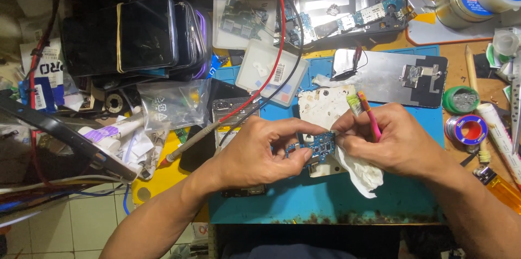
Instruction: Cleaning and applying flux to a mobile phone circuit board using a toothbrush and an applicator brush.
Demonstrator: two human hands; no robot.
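Note:
My left hand (260, 150) pinches a small blue circuit board (321, 145) by its left edge, above a blue work mat (325, 199). My right hand (393, 142) touches the board's right top corner with its fingertips. That same hand holds a pink-handled brush (368, 112) with pale green bristles pointing up and a crumpled white tissue (361, 175) under the palm. A dirty white cloth (323, 106) lies just behind the board.
A stack of dark phones (146, 34) bound with a rubber band sits at back left. An opened phone with boards (347, 12) lies at the back, a metal phone plate (380, 74) right of centre. Red and black probe leads (260, 88) cross the mat. Solder reel (469, 130) and jars stand right.

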